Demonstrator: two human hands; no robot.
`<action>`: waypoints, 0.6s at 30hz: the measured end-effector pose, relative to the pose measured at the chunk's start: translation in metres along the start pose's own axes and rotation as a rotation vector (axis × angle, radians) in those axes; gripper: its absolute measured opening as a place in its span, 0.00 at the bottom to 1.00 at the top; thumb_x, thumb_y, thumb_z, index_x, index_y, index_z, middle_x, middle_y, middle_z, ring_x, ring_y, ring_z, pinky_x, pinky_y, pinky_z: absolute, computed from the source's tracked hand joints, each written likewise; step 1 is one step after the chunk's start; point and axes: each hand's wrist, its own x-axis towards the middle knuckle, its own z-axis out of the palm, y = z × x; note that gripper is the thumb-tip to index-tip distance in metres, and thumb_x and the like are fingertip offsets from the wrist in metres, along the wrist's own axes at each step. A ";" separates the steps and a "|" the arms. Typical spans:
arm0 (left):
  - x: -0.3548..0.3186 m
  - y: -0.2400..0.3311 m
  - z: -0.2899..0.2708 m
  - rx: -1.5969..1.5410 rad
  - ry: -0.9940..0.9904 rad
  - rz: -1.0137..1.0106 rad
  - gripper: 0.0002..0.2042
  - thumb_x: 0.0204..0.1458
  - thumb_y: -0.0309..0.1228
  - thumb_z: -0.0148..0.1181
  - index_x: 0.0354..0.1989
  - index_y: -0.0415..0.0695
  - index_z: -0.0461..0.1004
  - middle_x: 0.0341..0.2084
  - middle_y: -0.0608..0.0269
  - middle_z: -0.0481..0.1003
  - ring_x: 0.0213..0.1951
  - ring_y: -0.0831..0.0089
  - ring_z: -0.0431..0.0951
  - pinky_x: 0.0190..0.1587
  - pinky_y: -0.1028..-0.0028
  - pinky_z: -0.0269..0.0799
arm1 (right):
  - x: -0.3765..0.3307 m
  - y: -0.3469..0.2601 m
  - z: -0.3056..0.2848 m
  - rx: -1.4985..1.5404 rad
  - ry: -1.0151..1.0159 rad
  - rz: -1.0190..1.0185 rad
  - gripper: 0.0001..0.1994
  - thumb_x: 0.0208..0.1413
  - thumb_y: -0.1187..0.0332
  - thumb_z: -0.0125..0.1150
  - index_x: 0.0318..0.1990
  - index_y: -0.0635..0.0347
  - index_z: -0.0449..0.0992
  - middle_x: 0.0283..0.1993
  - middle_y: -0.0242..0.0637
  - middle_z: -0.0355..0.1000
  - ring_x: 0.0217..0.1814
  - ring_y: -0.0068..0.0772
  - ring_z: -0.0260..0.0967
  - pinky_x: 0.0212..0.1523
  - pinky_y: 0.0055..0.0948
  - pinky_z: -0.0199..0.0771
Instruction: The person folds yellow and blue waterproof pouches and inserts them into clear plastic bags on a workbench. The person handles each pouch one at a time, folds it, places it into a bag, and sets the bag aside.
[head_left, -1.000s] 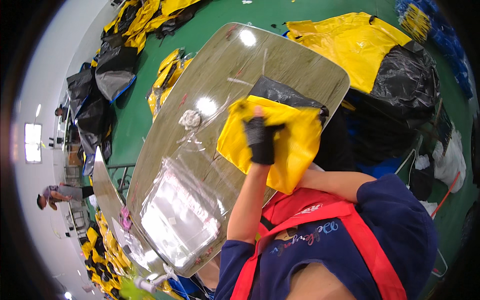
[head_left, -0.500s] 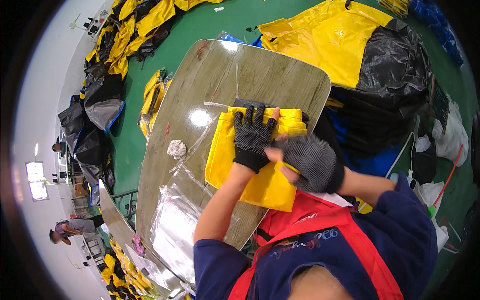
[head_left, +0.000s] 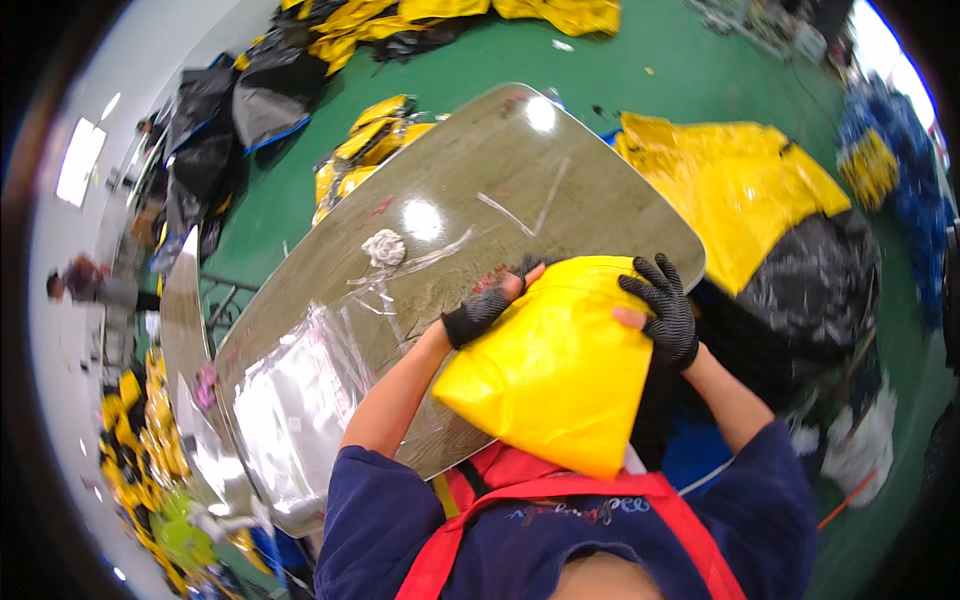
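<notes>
A yellow sheet [head_left: 550, 370] is held in a loose fold over the near edge of the table [head_left: 600, 190], its lower corner in front of the apron [head_left: 650, 489]. Its upper left edge is gripped by the gloved left hand [head_left: 490, 308]. The right hand [head_left: 668, 312] is noted at the upper right edge, fingers spread, thumb laid on the sheet; whether a grip is taken cannot be told. Left of the sheet, a white bundle [head_left: 384, 248] and clear bags [head_left: 300, 410] are found.
</notes>
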 end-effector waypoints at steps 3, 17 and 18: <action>-0.025 -0.064 -0.014 -0.429 0.061 0.237 0.39 0.56 0.62 0.37 0.67 0.44 0.50 0.62 0.56 0.60 0.62 0.63 0.60 0.63 0.62 0.57 | -0.022 0.014 0.027 1.428 0.338 0.808 0.18 0.57 0.66 0.58 0.53 0.64 0.69 0.54 0.40 0.68 0.57 0.36 0.65 0.60 0.33 0.60; -0.066 -0.070 -0.181 0.864 1.404 -0.007 0.09 0.53 0.38 0.55 0.33 0.45 0.71 0.26 0.49 0.76 0.31 0.50 0.77 0.33 0.60 0.71 | 0.010 0.046 0.074 1.353 -0.116 1.218 0.27 0.49 0.71 0.63 0.58 0.64 0.65 0.53 0.39 0.70 0.52 0.34 0.69 0.52 0.29 0.69; -0.077 -0.092 -0.197 0.782 1.414 0.070 0.08 0.52 0.36 0.56 0.33 0.45 0.70 0.26 0.50 0.76 0.31 0.51 0.77 0.33 0.61 0.71 | 0.010 0.047 0.074 1.327 -0.134 1.218 0.28 0.49 0.71 0.62 0.59 0.64 0.64 0.54 0.40 0.69 0.52 0.34 0.68 0.52 0.29 0.69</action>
